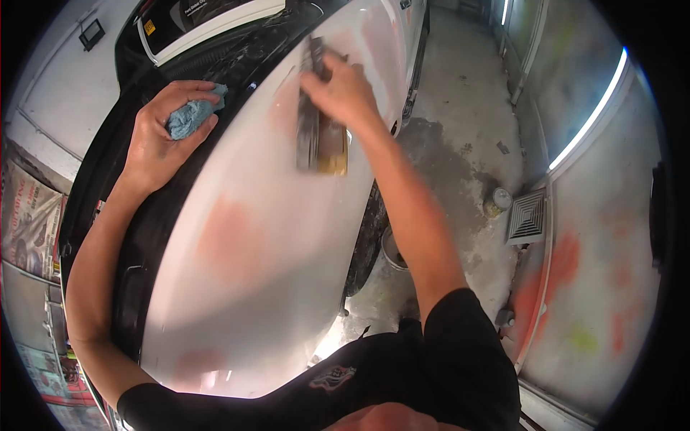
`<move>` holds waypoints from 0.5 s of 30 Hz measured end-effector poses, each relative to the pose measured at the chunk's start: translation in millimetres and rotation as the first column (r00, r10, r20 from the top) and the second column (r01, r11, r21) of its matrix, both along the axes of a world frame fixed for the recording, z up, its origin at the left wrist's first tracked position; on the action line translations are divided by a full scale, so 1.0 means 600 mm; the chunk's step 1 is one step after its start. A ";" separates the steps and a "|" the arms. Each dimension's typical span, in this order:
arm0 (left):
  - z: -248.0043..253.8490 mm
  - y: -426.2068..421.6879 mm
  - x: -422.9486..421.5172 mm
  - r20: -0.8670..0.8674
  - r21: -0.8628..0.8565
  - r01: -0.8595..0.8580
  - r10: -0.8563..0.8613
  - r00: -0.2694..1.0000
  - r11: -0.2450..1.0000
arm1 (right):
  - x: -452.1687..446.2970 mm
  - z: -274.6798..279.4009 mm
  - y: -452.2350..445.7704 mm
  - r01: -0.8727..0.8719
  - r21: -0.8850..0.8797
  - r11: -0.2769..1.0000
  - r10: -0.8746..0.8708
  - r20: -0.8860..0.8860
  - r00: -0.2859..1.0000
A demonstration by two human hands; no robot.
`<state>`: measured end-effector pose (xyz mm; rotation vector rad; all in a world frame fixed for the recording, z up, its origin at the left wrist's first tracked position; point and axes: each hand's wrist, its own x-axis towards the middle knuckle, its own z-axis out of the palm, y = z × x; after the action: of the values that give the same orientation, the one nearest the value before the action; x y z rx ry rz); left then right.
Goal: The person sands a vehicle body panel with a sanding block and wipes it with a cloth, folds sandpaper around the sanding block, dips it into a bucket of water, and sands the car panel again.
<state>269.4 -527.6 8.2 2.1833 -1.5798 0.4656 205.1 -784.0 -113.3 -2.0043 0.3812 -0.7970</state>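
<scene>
My left hand point(162, 129) is closed around a crumpled blue cloth point(192, 118) above the black edge beside the white car panel. On the panel point(237, 309), which has several faded reddish patches, lies a long dark sanding block point(309, 136) with a yellowish strip at its lower end. My right hand point(341, 90) grips the block near its upper end, slightly blurred by motion. The block's underside is hidden against the panel.
A wheel point(365, 237) and a bucket point(394, 250) are beside the panel's right side. On the wet concrete floor point(460, 86) stands a can point(497, 201), near a square vent point(528, 215). Posters point(29, 215) hang at the left.
</scene>
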 end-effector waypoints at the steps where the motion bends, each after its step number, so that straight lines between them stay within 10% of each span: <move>1: 0.000 -0.001 -0.002 -0.004 -0.003 -0.009 0.009 1.000 1.000 | 0.012 0.015 -0.015 0.033 0.050 0.998 -0.033 -0.016 0.999; 6: 0.004 -0.001 -0.001 0.034 -0.005 0.034 -0.034 0.999 0.999 | -0.088 -0.022 0.141 0.022 -0.337 0.941 0.049 0.201 0.978; 12: 0.000 0.001 -0.003 0.005 0.000 0.013 -0.013 1.000 1.000 | 0.030 0.019 -0.011 0.109 -0.055 0.992 -0.107 0.043 0.993; 15: 0.009 -0.001 0.000 0.020 -0.006 0.048 -0.048 0.999 0.999 | -0.034 -0.014 0.076 0.052 -0.238 0.970 -0.028 0.103 0.994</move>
<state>269.3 -528.4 13.7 2.1368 -1.6352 0.4790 184.7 -738.4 -121.7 -2.1754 0.2782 -1.0043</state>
